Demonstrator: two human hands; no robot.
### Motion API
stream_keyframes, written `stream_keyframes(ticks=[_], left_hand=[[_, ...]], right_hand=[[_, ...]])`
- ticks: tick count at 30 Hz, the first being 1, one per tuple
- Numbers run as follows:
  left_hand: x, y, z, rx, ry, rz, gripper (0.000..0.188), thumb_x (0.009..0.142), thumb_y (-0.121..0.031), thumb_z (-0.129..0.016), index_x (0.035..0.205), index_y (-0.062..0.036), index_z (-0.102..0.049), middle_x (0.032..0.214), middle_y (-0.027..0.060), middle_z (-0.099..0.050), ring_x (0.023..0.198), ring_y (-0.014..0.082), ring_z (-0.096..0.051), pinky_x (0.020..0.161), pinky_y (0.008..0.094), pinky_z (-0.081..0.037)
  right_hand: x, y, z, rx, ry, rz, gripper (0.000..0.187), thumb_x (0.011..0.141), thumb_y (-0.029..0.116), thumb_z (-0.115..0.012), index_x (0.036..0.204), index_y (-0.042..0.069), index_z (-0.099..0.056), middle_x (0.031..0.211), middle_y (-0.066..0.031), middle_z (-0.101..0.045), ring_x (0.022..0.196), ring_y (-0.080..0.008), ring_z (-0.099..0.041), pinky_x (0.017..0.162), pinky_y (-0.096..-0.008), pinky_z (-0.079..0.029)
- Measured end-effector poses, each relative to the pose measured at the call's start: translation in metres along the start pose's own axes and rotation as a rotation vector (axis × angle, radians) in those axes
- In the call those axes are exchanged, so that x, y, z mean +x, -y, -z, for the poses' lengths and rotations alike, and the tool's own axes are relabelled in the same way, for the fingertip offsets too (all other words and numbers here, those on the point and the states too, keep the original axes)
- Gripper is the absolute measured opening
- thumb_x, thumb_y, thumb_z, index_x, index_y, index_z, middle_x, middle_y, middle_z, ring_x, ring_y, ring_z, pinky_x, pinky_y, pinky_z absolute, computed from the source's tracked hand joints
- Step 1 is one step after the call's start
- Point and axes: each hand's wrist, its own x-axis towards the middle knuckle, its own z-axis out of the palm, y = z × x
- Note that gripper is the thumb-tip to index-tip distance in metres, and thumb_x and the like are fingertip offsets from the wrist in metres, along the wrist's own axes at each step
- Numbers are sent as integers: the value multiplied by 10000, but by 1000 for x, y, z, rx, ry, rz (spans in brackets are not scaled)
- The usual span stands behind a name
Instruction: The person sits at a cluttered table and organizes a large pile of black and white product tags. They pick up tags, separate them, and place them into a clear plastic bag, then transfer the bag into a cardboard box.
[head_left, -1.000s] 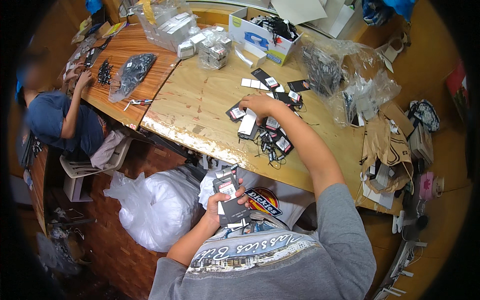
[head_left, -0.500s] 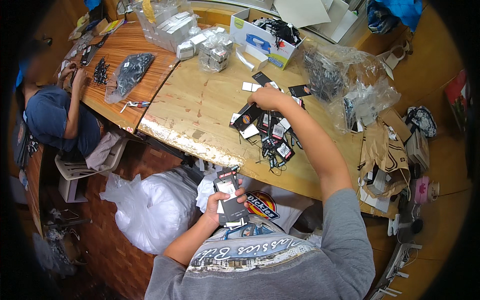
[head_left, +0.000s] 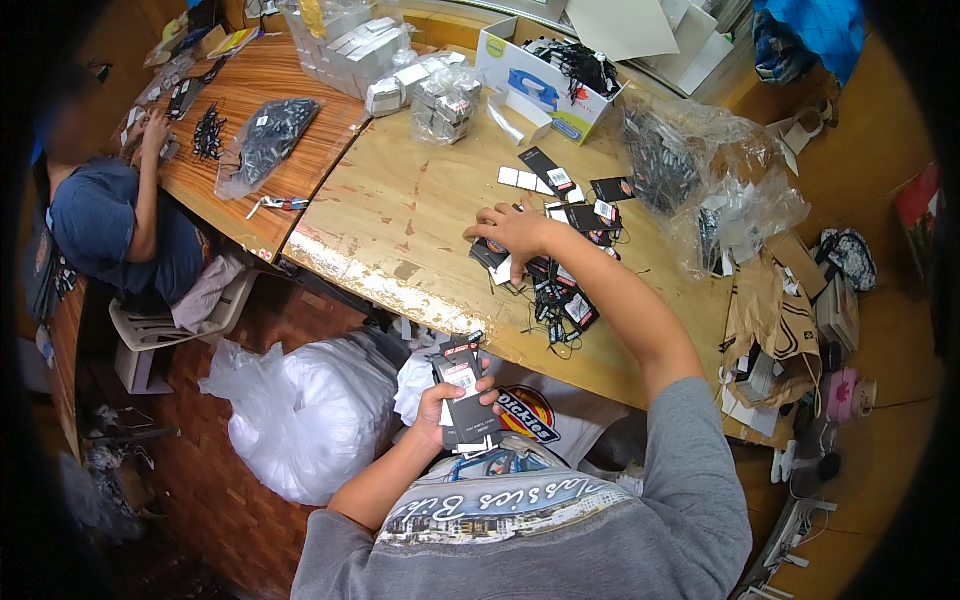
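My left hand (head_left: 441, 410) is closed round a stack of black hang tags (head_left: 468, 405), held upright in front of my shirt at the table's near edge. A white barcode sticker shows on the front tag. Over a loose pile of hang tags (head_left: 562, 290) on the table, my right hand (head_left: 515, 232) lies palm down with its fingers spread. It covers part of the pile, and its fingertips touch or hover just above the tags. Black cords tangle at the pile's near side. Beyond the hand lie a black tag (head_left: 546, 172) with a white sticker and a white card strip (head_left: 524, 180).
An open box (head_left: 548, 85) of black cords stands at the back, beside bagged white bundles (head_left: 440, 105). Clear plastic bags (head_left: 700, 170) lie right of the pile, above a brown paper bag (head_left: 765, 320). Left, a co-worker (head_left: 110, 220) sits at the adjoining table; a stuffed white sack (head_left: 315, 415) stands below.
My right hand has come nearer and slightly left, its fingers spreading from a closed grip over the pile. My left hand still holds the stack.
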Motion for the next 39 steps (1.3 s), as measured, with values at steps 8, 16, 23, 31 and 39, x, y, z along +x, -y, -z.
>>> stream_keyframes(ticks=[8, 16, 23, 31, 39], left_hand=[[-1, -2, -3, -5, -10, -11, 500, 560, -71, -496, 1055, -42, -432, 736, 39, -379, 686, 162, -388, 745, 345, -347], [-1, -1, -6, 21, -14, -34, 498, 568, -75, -512, 1058, -46, -426, 744, 38, -388, 692, 161, -396, 751, 343, -351], [-1, 0, -12, 68, 27, -74, 477, 595, -101, -552, 1051, -50, -420, 751, 39, -393, 708, 163, -406, 754, 348, -358], [-6, 6, -14, 55, 53, -64, 456, 620, -93, -547, 1055, -39, -420, 765, 40, -398, 724, 167, -411, 775, 362, -359], [-2, 15, -11, 74, 56, -25, 453, 644, -119, -558, 1064, -34, -412, 781, 43, -406, 738, 179, -416, 792, 369, -365]], right_hand=[[15, -21, -8, 34, -20, -119, 621, 410, 172, -764, 961, 86, -490, 1030, -49, -398, 1046, -241, -337, 806, -496, -304], [17, -34, -1, 230, 51, -68, 642, 412, 148, -757, 984, 61, -478, 901, -119, -555, 884, -282, -508, 718, -345, -404], [-15, -48, 46, 643, -268, -30, 435, 531, 215, -693, 878, 5, -533, 744, -90, -580, 696, -174, -533, 625, -294, -422], [-64, -67, 64, 574, -620, -518, 327, 608, 142, -645, 893, 12, -555, 857, -137, -583, 788, -225, -560, 691, -325, -429], [-111, -66, 109, 397, -572, -525, 407, 554, 188, -661, 909, 19, -558, 857, -152, -580, 797, -261, -563, 700, -318, -443]])
